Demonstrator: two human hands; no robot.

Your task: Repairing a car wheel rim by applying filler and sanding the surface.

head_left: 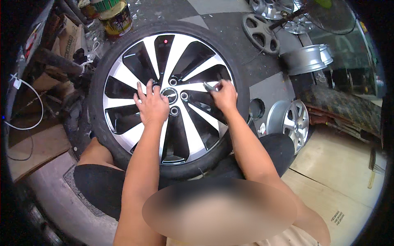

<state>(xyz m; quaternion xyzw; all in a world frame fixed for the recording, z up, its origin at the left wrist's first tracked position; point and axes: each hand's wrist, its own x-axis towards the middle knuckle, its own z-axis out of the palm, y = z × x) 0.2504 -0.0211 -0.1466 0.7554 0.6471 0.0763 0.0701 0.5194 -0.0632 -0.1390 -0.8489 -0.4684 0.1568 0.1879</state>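
A wheel with a black-and-silver spoked rim [183, 143] and a black tyre [240, 82] lies flat in front of me. My left hand [151, 102] rests on it just left of the round centre cap [169, 95], its fingers spread over the spokes and hub. My right hand [223, 93] is on the right side of the rim, pinching a small dark grey object [210, 86] against a silver spoke; I cannot make out exactly what it is.
Paint cans [115, 18] and cardboard [65, 41] stand at the upper left. Loose silver rims [301, 60], a grey plastic wheel cover [261, 37] and a fan [330, 16] are at the right. A white cable [39, 106] hangs at the left, and large boards [320, 192] lie at lower right.
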